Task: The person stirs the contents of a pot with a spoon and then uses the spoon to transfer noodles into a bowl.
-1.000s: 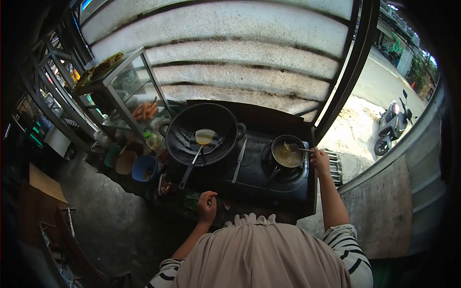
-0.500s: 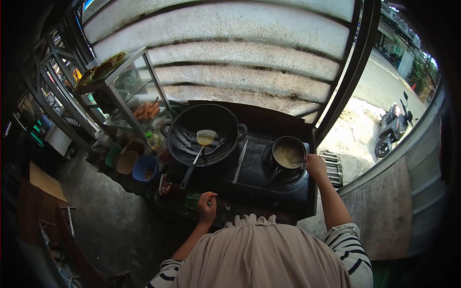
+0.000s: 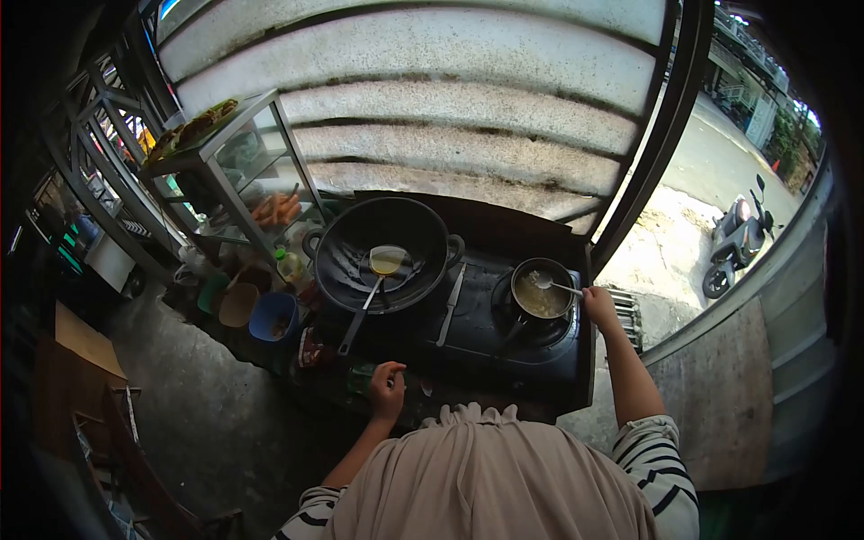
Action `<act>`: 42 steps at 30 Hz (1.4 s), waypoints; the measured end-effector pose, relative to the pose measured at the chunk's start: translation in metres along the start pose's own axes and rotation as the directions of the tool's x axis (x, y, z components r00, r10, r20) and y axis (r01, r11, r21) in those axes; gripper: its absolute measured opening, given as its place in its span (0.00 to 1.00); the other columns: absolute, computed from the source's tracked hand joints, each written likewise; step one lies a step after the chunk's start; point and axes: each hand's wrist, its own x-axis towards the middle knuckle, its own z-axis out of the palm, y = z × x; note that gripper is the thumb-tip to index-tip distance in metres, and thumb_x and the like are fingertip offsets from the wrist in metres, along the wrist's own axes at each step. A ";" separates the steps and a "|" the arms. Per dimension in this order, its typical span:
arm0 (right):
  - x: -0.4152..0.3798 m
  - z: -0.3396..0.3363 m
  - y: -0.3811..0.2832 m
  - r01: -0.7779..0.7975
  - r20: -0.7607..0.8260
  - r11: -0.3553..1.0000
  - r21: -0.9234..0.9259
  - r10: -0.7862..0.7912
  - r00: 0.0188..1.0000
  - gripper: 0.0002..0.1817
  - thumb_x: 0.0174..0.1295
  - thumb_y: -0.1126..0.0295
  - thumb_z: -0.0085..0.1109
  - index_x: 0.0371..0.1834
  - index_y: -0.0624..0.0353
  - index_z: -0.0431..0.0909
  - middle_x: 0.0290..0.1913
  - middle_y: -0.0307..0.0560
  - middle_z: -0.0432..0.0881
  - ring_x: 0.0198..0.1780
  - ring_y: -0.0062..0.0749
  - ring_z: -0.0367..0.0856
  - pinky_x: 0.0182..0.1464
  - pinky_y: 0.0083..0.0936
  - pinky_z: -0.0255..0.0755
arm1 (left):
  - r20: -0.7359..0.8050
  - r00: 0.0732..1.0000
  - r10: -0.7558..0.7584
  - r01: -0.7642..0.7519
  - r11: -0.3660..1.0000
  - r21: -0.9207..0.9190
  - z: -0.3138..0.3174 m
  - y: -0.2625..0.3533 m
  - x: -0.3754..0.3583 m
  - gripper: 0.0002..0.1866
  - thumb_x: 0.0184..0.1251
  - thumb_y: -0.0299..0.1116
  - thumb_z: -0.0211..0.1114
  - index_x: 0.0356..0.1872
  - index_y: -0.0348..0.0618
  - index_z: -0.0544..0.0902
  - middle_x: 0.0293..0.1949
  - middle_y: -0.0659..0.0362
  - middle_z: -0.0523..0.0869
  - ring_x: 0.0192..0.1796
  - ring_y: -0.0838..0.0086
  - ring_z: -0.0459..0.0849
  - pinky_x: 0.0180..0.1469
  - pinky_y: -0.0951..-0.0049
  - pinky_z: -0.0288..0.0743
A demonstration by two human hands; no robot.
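Note:
My right hand [image 3: 601, 306] is closed on the handle of a metal spoon [image 3: 564, 288], whose bowl rests in a small pan [image 3: 540, 304] of cloudy liquid with pale pieces. The pan sits on the stove's [image 3: 486, 346] right burner. My left hand [image 3: 388, 382] is curled near the front edge of the stove, beside a green item; what it holds, if anything, is hidden. A large black wok [image 3: 396, 220] stands to the left, with a ladle [image 3: 369, 292] lying in it and yellow liquid in the ladle's bowl. Between wok and pan lies a knife [image 3: 452, 301].
Left of the wok are a blue bowl [image 3: 270, 317], a tan bowl [image 3: 238, 304], a green bowl [image 3: 212, 292] and a bottle [image 3: 289, 265]. Behind them stands a glass case [image 3: 261, 162] with orange food. A motorbike [image 3: 740, 236] is parked outside at right.
My right hand has shifted slightly right, and the spoon now shows above the liquid in the pan. The pale contents have spread differently. My left hand has hardly moved.

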 end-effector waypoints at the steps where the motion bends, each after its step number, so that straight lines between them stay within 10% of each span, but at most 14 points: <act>1: 0.001 0.001 -0.002 0.079 -0.092 0.993 -0.086 -0.087 0.992 0.14 0.63 0.63 0.50 0.31 0.64 0.78 0.27 0.58 0.80 0.33 0.53 0.80 0.36 0.43 0.70 | -0.006 1.000 0.018 -0.018 1.000 0.002 0.000 0.000 0.000 0.07 0.59 0.22 0.56 0.34 0.41 0.82 0.38 0.56 0.82 0.33 0.70 0.80 0.35 0.74 0.74; 11: -0.028 -0.016 -0.063 0.154 0.058 0.835 -0.528 -0.146 0.988 0.08 0.54 0.74 0.49 0.37 0.61 0.73 0.35 0.57 0.82 0.42 0.52 0.81 0.44 0.43 0.75 | 0.007 1.000 -0.008 0.008 1.000 -0.009 0.000 0.007 0.003 0.07 0.58 0.22 0.56 0.34 0.41 0.82 0.38 0.56 0.82 0.32 0.71 0.80 0.34 0.74 0.74; 25: -0.010 0.002 -0.025 0.205 0.357 0.952 -0.226 -0.115 0.927 0.12 0.54 0.69 0.51 0.34 0.62 0.83 0.33 0.57 0.84 0.41 0.51 0.82 0.47 0.38 0.74 | 0.023 1.000 -0.007 0.007 1.000 0.002 0.001 0.006 0.002 0.06 0.59 0.22 0.57 0.35 0.40 0.81 0.38 0.56 0.81 0.31 0.71 0.80 0.33 0.75 0.74; 28: -0.007 -0.019 -0.022 -0.166 0.535 0.986 -0.017 0.149 0.831 0.09 0.57 0.68 0.55 0.32 0.60 0.83 0.19 0.41 0.76 0.17 0.27 0.71 0.21 0.27 0.65 | 0.021 1.000 -0.007 0.007 1.000 0.005 0.002 0.002 0.003 0.06 0.59 0.22 0.56 0.35 0.40 0.81 0.38 0.56 0.81 0.31 0.71 0.80 0.33 0.75 0.74; 31: -0.002 -0.022 -0.003 -0.476 0.641 0.825 0.306 0.191 0.743 0.08 0.60 0.68 0.53 0.32 0.58 0.82 0.15 0.36 0.68 0.13 0.22 0.64 0.15 0.24 0.56 | 0.023 1.000 -0.005 0.005 1.000 -0.005 0.002 0.001 0.003 0.06 0.59 0.22 0.56 0.34 0.40 0.81 0.38 0.56 0.81 0.32 0.70 0.80 0.33 0.74 0.74; 36: 0.007 -0.024 0.013 -0.556 0.632 0.722 0.411 0.214 0.745 0.08 0.61 0.69 0.51 0.30 0.59 0.78 0.16 0.36 0.70 0.16 0.23 0.67 0.17 0.24 0.60 | 0.026 0.999 -0.039 0.039 0.999 -0.003 0.000 0.000 0.004 0.06 0.59 0.23 0.57 0.34 0.40 0.81 0.37 0.56 0.82 0.33 0.70 0.80 0.34 0.74 0.74; 38: 0.005 -0.025 0.006 -0.077 0.229 0.981 0.179 0.034 0.973 0.08 0.62 0.68 0.51 0.30 0.60 0.76 0.20 0.44 0.77 0.21 0.35 0.76 0.24 0.32 0.69 | 0.024 0.999 -0.039 0.039 0.999 -0.003 0.001 -0.005 0.003 0.06 0.58 0.23 0.57 0.34 0.40 0.81 0.37 0.56 0.82 0.32 0.70 0.80 0.34 0.73 0.74; 42: -0.016 -0.042 -0.036 0.288 -0.193 0.919 -0.268 -0.344 0.919 0.09 0.60 0.67 0.54 0.31 0.61 0.78 0.29 0.58 0.80 0.34 0.54 0.79 0.37 0.44 0.72 | 0.016 0.999 -0.031 0.031 1.000 0.000 0.002 -0.009 0.003 0.06 0.58 0.23 0.57 0.34 0.41 0.82 0.38 0.56 0.82 0.32 0.71 0.80 0.34 0.74 0.74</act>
